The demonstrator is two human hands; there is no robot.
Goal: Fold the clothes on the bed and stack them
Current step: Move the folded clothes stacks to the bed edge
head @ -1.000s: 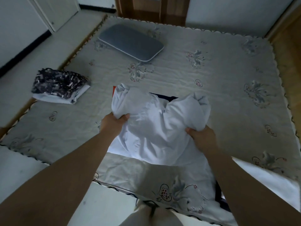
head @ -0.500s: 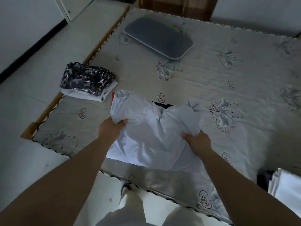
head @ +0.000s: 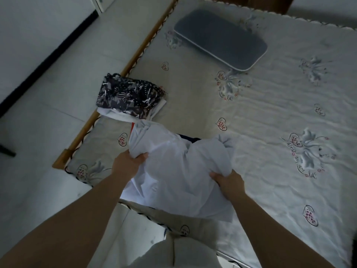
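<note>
— White shirt [head: 179, 171], where? 
— Bunched over the bed's [head: 270, 117] near edge, rumpled, dark trim peeking out behind. 
— Hands? 
— Left hand [head: 128, 163] clenched on a fold at the shirt's left; right hand [head: 229, 182] grasping a gather at its right. 
— Room around? 
— Wide open sheet to the right and beyond; wooden rail along the left edge, floor past it. 
— Anything stacked? 
— Folded stack [head: 131, 97] just beyond the shirt by the left rail, patterned piece on top. Grey pillow [head: 220, 38] far off.
</note>
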